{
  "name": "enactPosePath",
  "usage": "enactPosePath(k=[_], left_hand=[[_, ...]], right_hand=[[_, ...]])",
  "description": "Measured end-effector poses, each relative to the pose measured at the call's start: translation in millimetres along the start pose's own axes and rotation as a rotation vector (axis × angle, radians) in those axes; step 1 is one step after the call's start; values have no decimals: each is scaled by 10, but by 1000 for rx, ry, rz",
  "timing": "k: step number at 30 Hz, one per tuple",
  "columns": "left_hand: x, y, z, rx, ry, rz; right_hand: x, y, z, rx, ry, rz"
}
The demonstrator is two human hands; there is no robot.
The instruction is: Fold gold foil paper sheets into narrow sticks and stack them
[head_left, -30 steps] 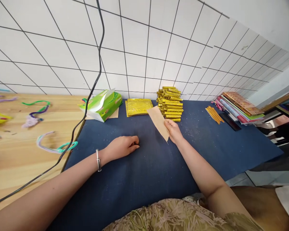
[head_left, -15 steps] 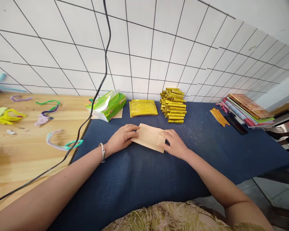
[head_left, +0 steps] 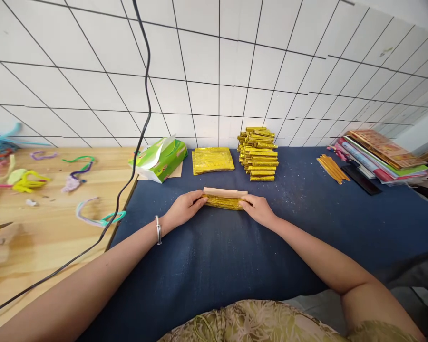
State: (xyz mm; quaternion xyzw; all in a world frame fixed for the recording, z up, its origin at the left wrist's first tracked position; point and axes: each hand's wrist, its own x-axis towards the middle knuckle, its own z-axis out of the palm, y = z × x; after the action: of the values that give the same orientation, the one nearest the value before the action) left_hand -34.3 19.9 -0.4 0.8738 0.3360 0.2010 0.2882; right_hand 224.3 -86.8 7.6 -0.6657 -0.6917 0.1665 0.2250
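Observation:
In the head view a sheet of gold foil paper (head_left: 223, 203) lies partly rolled or folded on the dark blue cloth. Its gold side faces me, and a plain tan strip shows along the far edge. My left hand (head_left: 186, 207) pinches the left end between thumb and fingers. At the right end, my right hand (head_left: 258, 209) grips it the same way. Beyond the hands lies a flat stack of gold paper (head_left: 213, 160), and right of that a tall pile of gold paper rolls (head_left: 259, 159).
A green tissue pack (head_left: 162, 160) stands at the back left. A black cable (head_left: 119, 199) hangs across the left side. Pipe cleaner pieces (head_left: 28, 180) lie on the wooden table (head_left: 57, 247). At the right are orange strips (head_left: 331, 168), a black bar (head_left: 361, 179) and stacked books (head_left: 385, 154).
The paper lay flat with its tan side up; now its near part is turned over, showing gold in a narrow band. Both hands have shifted to grip its ends.

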Motion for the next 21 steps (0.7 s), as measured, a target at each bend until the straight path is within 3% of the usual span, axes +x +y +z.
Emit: enactPosePath(k=[8,13,21], left_hand=[[316,64,101,267,56,-179],[256,71,192,321,133,-132],[219,-55,220,193,160,-88]], right_hand=[[256,141,54,-117,46,61],[237,153,53,-198,58,0],[308,215,2,-224,9,-101]])
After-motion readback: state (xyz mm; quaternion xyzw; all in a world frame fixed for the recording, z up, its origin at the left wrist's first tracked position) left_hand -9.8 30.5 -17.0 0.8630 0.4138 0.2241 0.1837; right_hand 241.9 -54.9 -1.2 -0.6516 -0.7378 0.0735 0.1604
